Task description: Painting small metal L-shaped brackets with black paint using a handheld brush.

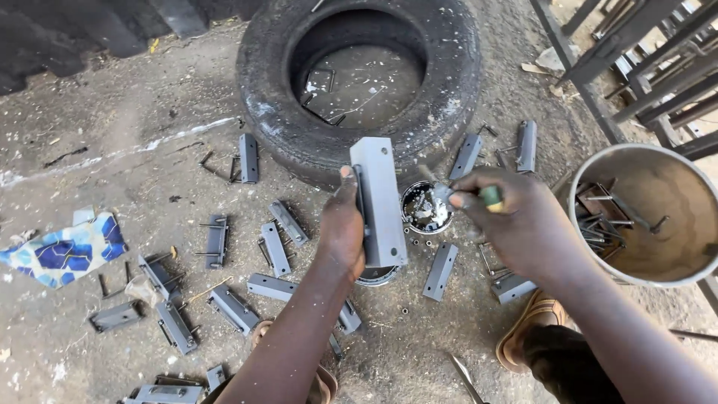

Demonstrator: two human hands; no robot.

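My left hand [340, 232] grips a grey metal channel bracket [380, 200], held upright above the ground. My right hand [508, 221] holds a small paintbrush with a green and yellow handle [490, 197], its bristle end [437, 193] pointing toward the bracket and hovering over a small open tin of silvery paint [425, 208]. A second tin [376, 275] sits partly hidden below the bracket.
Several grey brackets [277, 248] lie scattered on the dirt floor. An old tyre [359, 82] lies behind them. A round bucket [647, 213] with metal rods stands at the right, metal frames [643, 60] beyond it. A blue patterned cloth [63, 251] lies at left. My sandalled foot [527, 337] rests below.
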